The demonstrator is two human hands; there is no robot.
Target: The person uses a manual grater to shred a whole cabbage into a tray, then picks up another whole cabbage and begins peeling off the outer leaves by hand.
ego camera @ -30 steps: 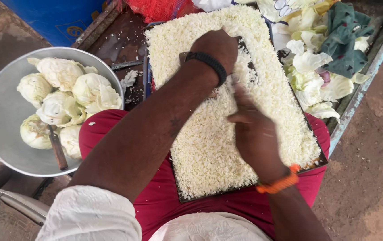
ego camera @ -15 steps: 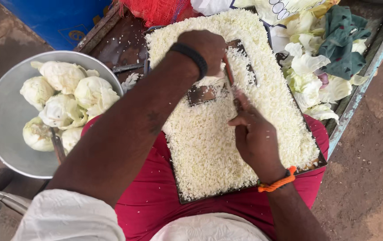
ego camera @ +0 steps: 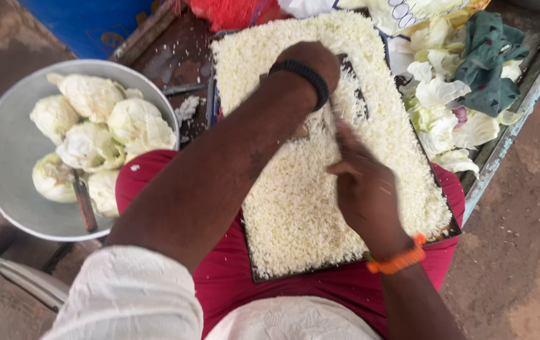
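Both hands (ego camera: 361, 189) pressed into shredded cabbage (ego camera: 295, 214) on tray (ego camera: 254, 274).

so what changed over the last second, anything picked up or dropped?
The left hand stays at the far end of the shredded cabbage, shifting only slightly. The right hand has slid back toward the body, and a bare dark patch opened near the left hand. Nothing visibly picked up or released. The bowl of cabbage heads stays put.
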